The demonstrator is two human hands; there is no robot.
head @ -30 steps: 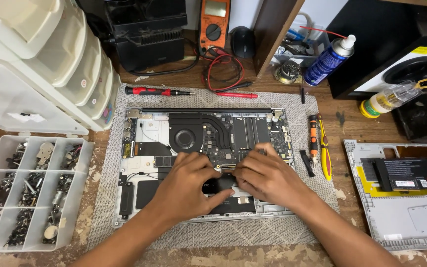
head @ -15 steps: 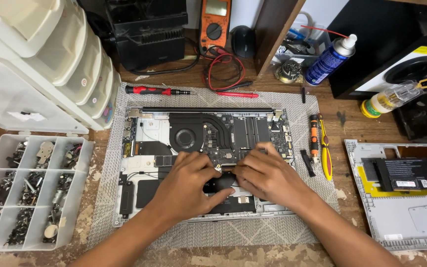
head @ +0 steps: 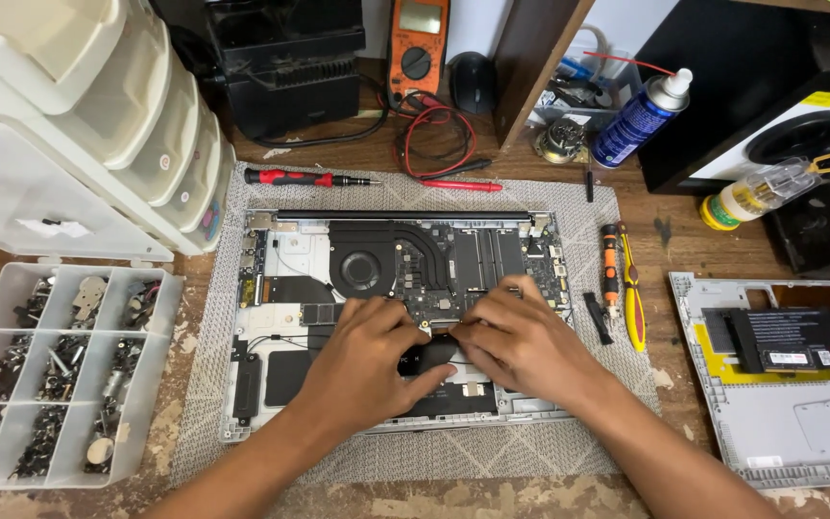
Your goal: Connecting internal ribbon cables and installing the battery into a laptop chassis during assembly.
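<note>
An opened laptop (head: 280, 259) lies on a grey mesh mat (head: 434, 459), its motherboard, fan (head: 361, 269) and heat pipes exposed. My left hand (head: 365, 363) and my right hand (head: 521, 338) rest side by side over the lower middle of the chassis. Their fingertips meet on a small black part (head: 427, 356) just below the motherboard's edge. What exactly the fingers pinch is hidden under them.
A clear compartment box of screws (head: 60, 370) sits at left, white stacked drawers (head: 69, 125) behind it. A red screwdriver (head: 305, 179), multimeter (head: 418, 43) with leads, spray can (head: 638, 117) and glue bottle (head: 756, 197) line the back. Orange and yellow tools (head: 622, 284) and the laptop's bottom cover with battery (head: 790, 370) lie right.
Both hands stay pressed together over the same spot; only slight finger shifts show.
</note>
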